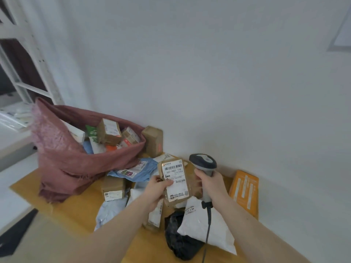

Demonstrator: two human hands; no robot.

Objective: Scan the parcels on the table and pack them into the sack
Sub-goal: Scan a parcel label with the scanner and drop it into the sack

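My left hand (157,188) grips a small brown parcel (175,179) with a white barcode label facing up, held above the table. My right hand (210,184) grips the handle of a grey barcode scanner (203,162), whose head sits just right of the parcel; its black cable hangs down toward me. A dark red woven sack (62,160) stands open at the table's left, holding several boxes and bags. More parcels lie on the wooden table (72,209): a white bag (207,224), a black bag (178,240), a blue bag (140,171) and a brown box (113,187).
An orange box (245,192) lies at the table's right edge by the white wall. Another brown box (152,141) stands upright against the wall behind the sack. White metal shelving (28,59) rises at the far left. A pale grey bag (110,211) lies near the front.
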